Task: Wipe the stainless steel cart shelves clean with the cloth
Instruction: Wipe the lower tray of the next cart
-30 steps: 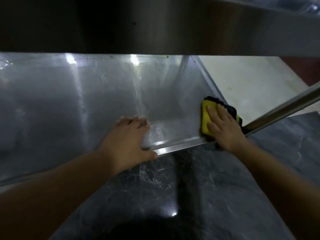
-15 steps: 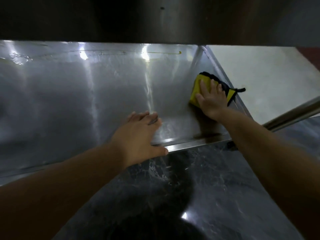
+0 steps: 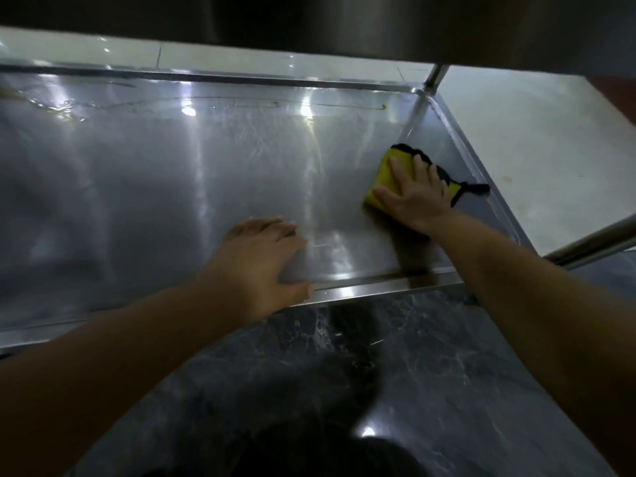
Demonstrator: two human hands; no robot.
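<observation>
From the head camera we look down on the steel shelf [image 3: 172, 173] of the cart. Our right hand [image 3: 418, 197] lies flat on the yellow cloth [image 3: 395, 166], fingers straight and spread, pressing it down rather than gripping it. The cloth has a black edge and sits on the shelf near its right rim, short of the far right corner. Our left hand [image 3: 256, 266] rests on the shelf at its front edge, fingers straight and close together on the metal, thumb along the front rim [image 3: 361, 287]; it holds nothing. A thin yellowish streak [image 3: 344, 105] runs along the far part of the shelf. A round post [image 3: 434, 77] rises from the shelf's far right corner to the upper shelf [image 3: 344, 22]. A steel bar [image 3: 592, 241] slants away to the right of the shelf. Dark marbled floor [image 3: 413, 373] lies in front of the shelf, pale floor [image 3: 533, 149] beyond its right side.
</observation>
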